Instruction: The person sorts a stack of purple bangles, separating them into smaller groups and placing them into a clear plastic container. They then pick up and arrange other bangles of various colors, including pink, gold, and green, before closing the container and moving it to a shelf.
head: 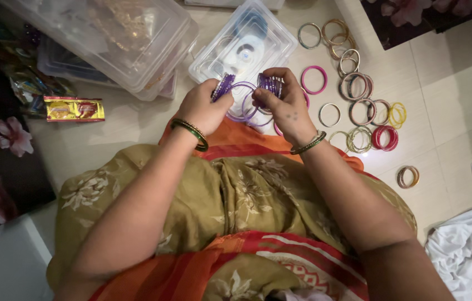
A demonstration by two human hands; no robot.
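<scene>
On a pale tiled floor (459, 95), above the person's lap, the left hand (202, 108) pinches a stack of purple glittery bangles (223, 86) and the right hand (283, 106) grips a second purple stack (269, 83). Loose coloured bangles (358, 108) lie to the right, clear plastic boxes (244, 47) just beyond.

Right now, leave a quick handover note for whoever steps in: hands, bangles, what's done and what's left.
Left hand: gripping a stack of purple bangles.
Right hand: gripping a second purple stack; thin lilac bangles hang between the hands.
Small clear box: open, just beyond the hands on the floor.
Done: sets of pink, red, gold and mixed bangles lie in groups on the tiles to the right.
Left: both purple stacks are in hand, not set down. Large clear boxes sit up left.
</scene>
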